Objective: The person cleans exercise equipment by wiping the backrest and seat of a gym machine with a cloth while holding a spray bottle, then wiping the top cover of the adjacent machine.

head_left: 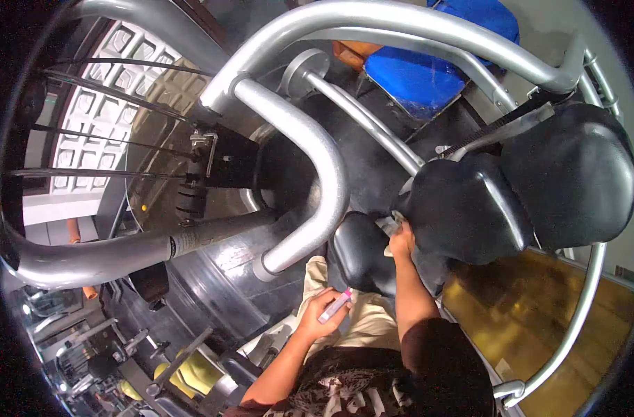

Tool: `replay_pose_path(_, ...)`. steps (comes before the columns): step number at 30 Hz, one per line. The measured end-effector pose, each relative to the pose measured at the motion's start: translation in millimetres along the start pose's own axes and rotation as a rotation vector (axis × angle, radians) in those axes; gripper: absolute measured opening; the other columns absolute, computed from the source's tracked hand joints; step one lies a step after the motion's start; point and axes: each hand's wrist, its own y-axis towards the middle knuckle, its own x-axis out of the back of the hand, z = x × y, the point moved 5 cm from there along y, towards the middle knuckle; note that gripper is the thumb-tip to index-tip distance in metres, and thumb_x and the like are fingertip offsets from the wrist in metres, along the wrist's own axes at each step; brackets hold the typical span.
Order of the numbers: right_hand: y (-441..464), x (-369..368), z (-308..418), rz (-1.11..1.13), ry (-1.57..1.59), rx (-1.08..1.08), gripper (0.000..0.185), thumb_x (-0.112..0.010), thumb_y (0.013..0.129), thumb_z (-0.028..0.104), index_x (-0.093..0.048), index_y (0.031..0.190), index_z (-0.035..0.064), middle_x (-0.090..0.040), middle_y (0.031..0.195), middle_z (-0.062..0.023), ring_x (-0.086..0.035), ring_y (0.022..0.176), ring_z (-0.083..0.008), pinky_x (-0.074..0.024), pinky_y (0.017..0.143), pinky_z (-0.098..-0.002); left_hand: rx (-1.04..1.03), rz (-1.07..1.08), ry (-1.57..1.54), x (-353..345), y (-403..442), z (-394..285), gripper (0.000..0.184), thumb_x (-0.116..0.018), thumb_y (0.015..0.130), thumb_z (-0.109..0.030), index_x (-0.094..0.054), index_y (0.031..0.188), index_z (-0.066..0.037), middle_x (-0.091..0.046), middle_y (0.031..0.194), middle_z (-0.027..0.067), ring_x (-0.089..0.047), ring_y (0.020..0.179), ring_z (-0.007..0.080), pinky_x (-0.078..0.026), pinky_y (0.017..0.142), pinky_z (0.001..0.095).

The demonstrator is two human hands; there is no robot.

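Note:
My left hand (318, 316) is closed around a small, pale, slim bottle (334, 308) with a bright pink end. It is held low, in front of my light trousers (315, 274). My right hand (402, 241) reaches forward and grips a light-coloured cloth (388, 225). The cloth is at the edge of a black padded cushion (463, 208), part of a gym machine. A smaller black pad (359, 250) lies just left of that hand. Part of the cloth is hidden under my fingers.
Thick silver tubes (324, 174) of the machine frame curve across the front and left. Another large black pad (567, 181) stands at the right. A blue seat (418, 76) is at the back. Cables (122, 97) run at upper left. Yellow-green rounded objects (195, 375) lie lower left.

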Motion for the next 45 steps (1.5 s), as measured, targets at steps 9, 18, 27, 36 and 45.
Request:
replay_pose_path(9, -25.2, 75.8, 39.3, -0.174, 0.276, 0.202, 0.034, -0.051, 0.104, 0.019, -0.059, 0.135, 0.0081, -0.066, 0.126, -0.0227, -0.064, 0.112, -0.0432, -0.0499, 0.096, -0.0471, 0.055, -0.009, -0.032, 16.7, -18.0, 7.0, 0.01, -0.073, 0.087, -0.011, -0.07, 0.093, -0.003, -0.062, 0.082, 0.007, -0.059, 0.072, 0.0178, -0.046, 0.068, 0.0328)
replay_pose_path(18, -13.4, 47.6, -20.2, -0.135, 0.09, 0.116, 0.032, -0.051, 0.1, 0.017, -0.063, 0.13, 0.0112, -0.067, 0.123, -0.0171, -0.062, 0.112, -0.043, -0.0493, 0.095, -0.0508, -0.068, 0.032, -0.003, -9.6, -18.3, -16.9, 0.01, -0.074, 0.088, -0.01, -0.069, 0.092, -0.003, -0.061, 0.08, 0.0067, -0.058, 0.072, 0.0166, -0.046, 0.068, 0.0316)
replay_pose_path(27, -80.7, 71.7, -116.9, -0.247, 0.242, -0.216, 0.033, -0.055, 0.097, 0.016, -0.065, 0.127, 0.0042, -0.073, 0.112, -0.0209, -0.069, 0.106, -0.0369, -0.0518, 0.094, -0.0445, -0.213, 0.034, 0.006, -51.4, -20.4, -57.7, 0.006, -0.072, 0.086, -0.006, -0.069, 0.09, -0.002, -0.063, 0.079, 0.0101, -0.062, 0.07, 0.0237, -0.049, 0.067, 0.0327)
replay_pose_path(36, -52.7, 173.5, 26.9, -0.496, 0.51, 0.382, 0.03, -0.053, 0.104, 0.016, -0.063, 0.129, 0.0024, -0.07, 0.117, -0.0212, -0.069, 0.106, -0.0366, -0.0533, 0.091, -0.0427, -0.192, 0.04, 0.041, -50.0, -23.1, -45.5, 0.009, -0.073, 0.088, -0.011, -0.069, 0.089, -0.002, -0.061, 0.076, 0.0088, -0.061, 0.068, 0.0217, -0.047, 0.066, 0.0333)
replay_pose_path(45, -37.1, 17.4, -163.8, 0.041, -0.041, -0.312, 0.036, -0.051, 0.101, 0.034, -0.065, 0.13, 0.0193, -0.07, 0.12, -0.0241, -0.065, 0.113, -0.0453, -0.0509, 0.096, -0.0537, -0.101, 0.003, 0.124, -34.5, -43.6, -11.3, 0.007, -0.073, 0.087, -0.009, -0.071, 0.09, -0.003, -0.062, 0.077, 0.0081, -0.061, 0.069, 0.0211, -0.047, 0.067, 0.0328)
